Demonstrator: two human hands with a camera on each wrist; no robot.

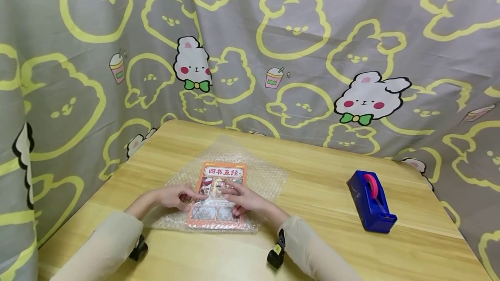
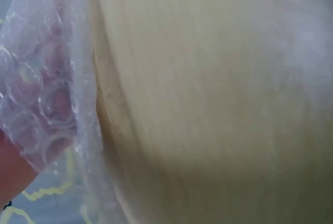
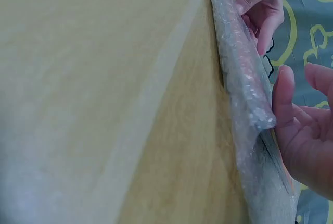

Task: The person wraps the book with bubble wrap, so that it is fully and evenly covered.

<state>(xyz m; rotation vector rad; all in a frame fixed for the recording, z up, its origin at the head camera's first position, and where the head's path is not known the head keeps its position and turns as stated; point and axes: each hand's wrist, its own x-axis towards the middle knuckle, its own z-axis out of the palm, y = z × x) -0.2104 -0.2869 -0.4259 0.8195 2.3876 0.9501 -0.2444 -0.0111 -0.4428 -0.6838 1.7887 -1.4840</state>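
Note:
An orange comic-style book lies face up on a sheet of clear bubble wrap. The near part of the wrap is folded over the lower part of its cover. At the book's left edge my left hand has thumb and forefinger bent, pinching the folded wrap. My right hand reaches over the book's right side, fingers loosely extended and the thumb by the wrap's fold. In the right wrist view, the right thumb stands beside the wrap's edge. The left wrist view shows bubble wrap partly covering the left hand.
A blue tape dispenser with a pink core stands on the right of the wooden table. Patterned grey curtains hang behind the table and along its left side. A black wrist device is strapped at each sleeve.

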